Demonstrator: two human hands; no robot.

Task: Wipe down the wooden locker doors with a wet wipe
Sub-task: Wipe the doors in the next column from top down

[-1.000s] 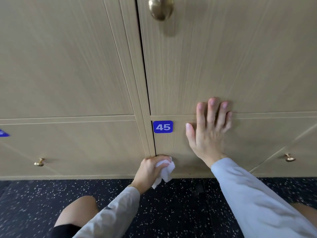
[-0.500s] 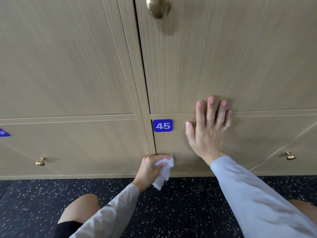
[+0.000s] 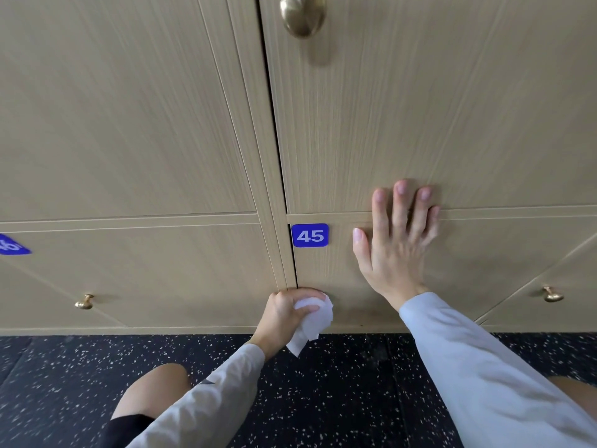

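Light wooden locker doors fill the view. The bottom-row door (image 3: pixel 452 270) carries a blue plate reading 45 (image 3: pixel 309 235). My left hand (image 3: pixel 284 313) grips a crumpled white wet wipe (image 3: pixel 311 321) and holds it against the lower left part of that door, beside the dark gap between doors. My right hand (image 3: pixel 395 247) lies flat with straight fingers on the same door. Its fingertips reach over the seam onto the door above (image 3: pixel 420 108).
A large brass knob (image 3: pixel 303 14) sticks out of the upper door. Small brass knobs sit on the lower left door (image 3: pixel 84 301) and at the far right (image 3: pixel 551 294). Another blue plate (image 3: pixel 13 245) shows at the left edge. Below lies dark speckled floor (image 3: pixel 339 399), with my knees over it.
The left hand with the wipe has shifted slightly left and up along the bottom of door 45. The right hand stays pressed in the same place.
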